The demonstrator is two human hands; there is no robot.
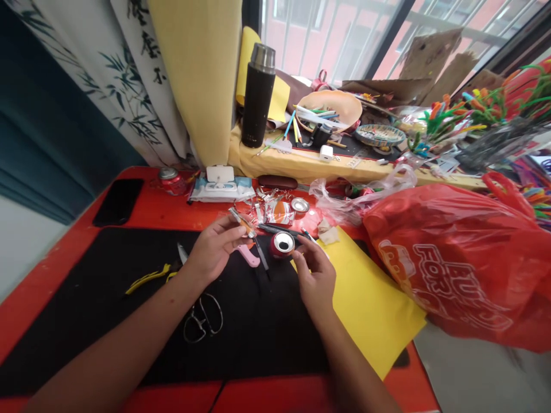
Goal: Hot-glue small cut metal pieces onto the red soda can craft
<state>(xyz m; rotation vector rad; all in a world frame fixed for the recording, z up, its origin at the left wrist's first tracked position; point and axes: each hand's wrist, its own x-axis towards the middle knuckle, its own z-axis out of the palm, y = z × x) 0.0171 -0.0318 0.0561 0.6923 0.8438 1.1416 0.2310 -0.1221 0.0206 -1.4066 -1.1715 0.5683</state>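
Observation:
A small red can (276,250) with a silver top and a dark round opening stands on the black mat (258,338). At its right side, the thumb and curled fingers of my right hand (317,274) grip it. My left hand (213,248) pinches a slim orange-and-silver piece (243,222), whose exact kind I cannot make out. Just below that hand lies a pink handle (248,256), beside a thin grey strip (260,253). Metal-framed scissor handles (203,318) rest nearer to me. Yellow-handled pliers (148,279) lie left of my left wrist, partly hidden by it.
Yellow paper (365,304) and a bulging red plastic bag (456,258) occupy the right side. At the back are a wipes pack (221,186), another red can (172,181) and a phone (118,202). A black flask (258,97) stands on the sill.

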